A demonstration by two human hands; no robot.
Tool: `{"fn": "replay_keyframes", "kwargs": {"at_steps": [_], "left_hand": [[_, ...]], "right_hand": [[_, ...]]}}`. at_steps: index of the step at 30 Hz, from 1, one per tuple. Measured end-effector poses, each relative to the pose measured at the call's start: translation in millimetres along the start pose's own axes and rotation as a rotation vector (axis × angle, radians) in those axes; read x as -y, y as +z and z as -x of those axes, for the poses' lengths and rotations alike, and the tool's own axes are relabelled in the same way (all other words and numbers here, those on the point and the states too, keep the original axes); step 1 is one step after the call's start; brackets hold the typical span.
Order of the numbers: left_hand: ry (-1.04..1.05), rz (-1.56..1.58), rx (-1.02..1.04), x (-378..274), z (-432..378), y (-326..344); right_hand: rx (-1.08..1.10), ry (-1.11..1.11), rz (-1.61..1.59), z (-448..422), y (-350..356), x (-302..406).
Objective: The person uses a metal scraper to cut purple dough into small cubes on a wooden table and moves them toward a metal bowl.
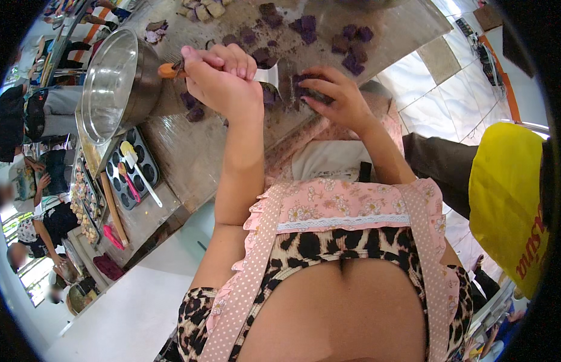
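Note:
My left hand (228, 81) is closed around the orange wooden handle (171, 70) of what looks like a broad-bladed knife. The metal blade (268, 77) shows beyond the fist, partly hidden by it. To its right, my right hand (337, 97) curls its fingers over a dark purple piece of food (319, 94), perhaps dough or root crop, on the worktable (190, 154). Another purple piece (270, 93) lies by the blade. More purple chunks (352, 47) sit in loose groups towards the far side, with crumbs around them.
A large metal bowl (147, 90) stands left of my left hand. Nearer lie a muffin tin (122, 174) with a white-handled spatula (142, 176) and pink brush-like tool (129, 183), and a rolling pin (114, 210). Pale chunks (210, 10) lie far back. People stand at left.

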State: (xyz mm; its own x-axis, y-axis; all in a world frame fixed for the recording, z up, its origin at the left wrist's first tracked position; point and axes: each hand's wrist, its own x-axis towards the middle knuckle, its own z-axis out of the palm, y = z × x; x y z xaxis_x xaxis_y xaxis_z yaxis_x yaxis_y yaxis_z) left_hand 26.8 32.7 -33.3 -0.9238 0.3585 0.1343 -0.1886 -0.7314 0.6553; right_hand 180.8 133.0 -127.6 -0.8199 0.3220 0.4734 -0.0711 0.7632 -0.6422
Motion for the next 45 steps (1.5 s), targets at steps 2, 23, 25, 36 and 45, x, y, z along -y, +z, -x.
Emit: {"fn": "replay_keyframes", "kwargs": {"at_steps": [2, 23, 25, 36, 45], "left_hand": [[0.006, -0.006, -0.006, 1.8, 0.5, -0.8], [0.087, -0.144, 0.068, 12.8, 5.2, 16.0], [0.101, -0.201, 0.032, 15.1, 5.2, 18.5], [0.094, -0.305, 0.041, 26.3, 9.5, 11.8], [0.091, -0.26, 0.007, 25.3, 14.4, 3.6]], "right_hand": [[-0.009, 0.02, -0.014, 0.9, 0.9, 0.5], [-0.018, -0.033, -0.014, 0.2, 1.8, -5.3], [-0.014, -0.03, -0.009, 0.9, 3.3, -7.1], [0.042, -0.039, -0.015, -0.2, 4.7, -7.0], [0.043, -0.058, -0.046, -1.4, 3.6, -7.3]]}}
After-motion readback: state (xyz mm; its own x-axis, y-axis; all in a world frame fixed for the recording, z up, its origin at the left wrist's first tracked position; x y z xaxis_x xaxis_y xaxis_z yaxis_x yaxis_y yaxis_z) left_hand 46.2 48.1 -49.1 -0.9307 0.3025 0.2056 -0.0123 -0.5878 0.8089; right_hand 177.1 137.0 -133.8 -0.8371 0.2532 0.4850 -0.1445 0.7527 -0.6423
